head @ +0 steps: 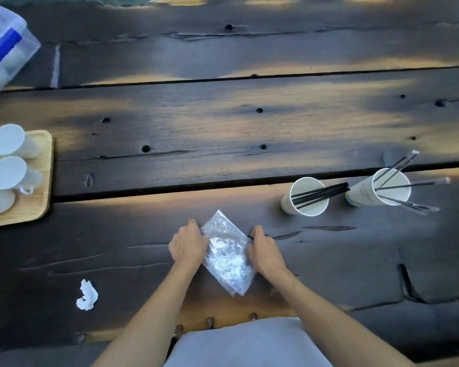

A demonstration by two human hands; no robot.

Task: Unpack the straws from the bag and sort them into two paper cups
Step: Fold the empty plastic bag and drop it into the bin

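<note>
Two bare hands work a clear plastic bag point(227, 254) lying flat on the dark wooden table point(223, 123), just below frame centre.

At 10 o'clock, a translucent plastic container point(7, 45) with a blue band sits at the table's far left corner. At 9 o'clock, a light wooden tray point(41, 205) carries white cups point(7, 154) lying with their openings toward the camera. At 8 o'clock, a crumpled white paper scrap point(86, 295) rests on the table, well apart from the bag.

The left hand point(187, 243) has its fingers curled over the bag's left edge, gripping it. The bag is crinkled and lies diagonally, one corner pointing to 12 o'clock and the opposite corner to 5 o'clock; no straws can be made out inside it. The right hand point(264, 251) has its fingers curled over the bag's right edge, gripping it likewise.

At 3 o'clock, a white paper cup point(306, 197) holds a bundle of bare black straws point(321, 196) leaning to the right. Just beside it on the right, a printed paper cup point(390, 189) holds black straws in clear wrappers point(406, 185), fanned outward over its rim.
</note>
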